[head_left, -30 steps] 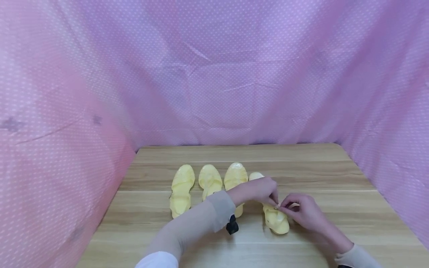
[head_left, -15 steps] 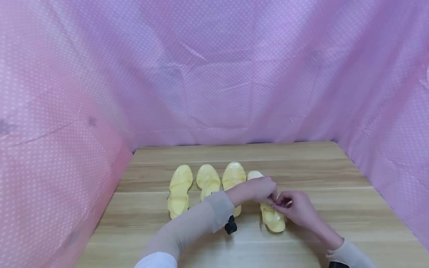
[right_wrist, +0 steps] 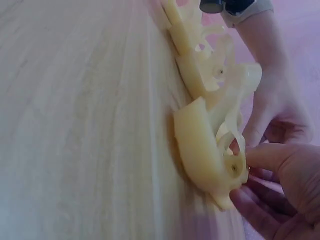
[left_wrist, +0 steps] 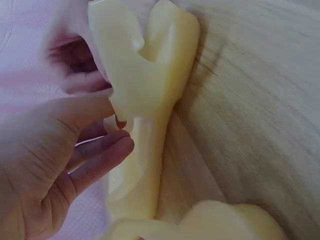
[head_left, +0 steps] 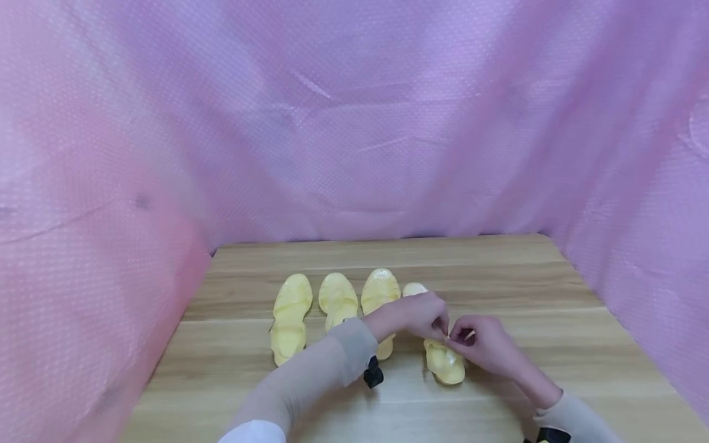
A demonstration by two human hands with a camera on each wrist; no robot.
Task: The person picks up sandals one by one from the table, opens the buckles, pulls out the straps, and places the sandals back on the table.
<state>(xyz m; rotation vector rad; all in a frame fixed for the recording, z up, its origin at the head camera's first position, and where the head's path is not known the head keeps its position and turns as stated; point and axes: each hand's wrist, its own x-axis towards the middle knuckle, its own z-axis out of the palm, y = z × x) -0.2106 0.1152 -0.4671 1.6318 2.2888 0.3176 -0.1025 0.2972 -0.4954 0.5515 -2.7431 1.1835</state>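
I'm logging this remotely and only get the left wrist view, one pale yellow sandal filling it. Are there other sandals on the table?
Observer: Yes, the head view shows four yellow sandals in a row; the hands work on the rightmost sandal.
Operator: What is the other hand doing?
Observer: The right hand pinches its strap by the buckle end; the left hand pinches it too.
Operator: Is the sandal lifted?
Observer: No, its sole rests on the wooden table.
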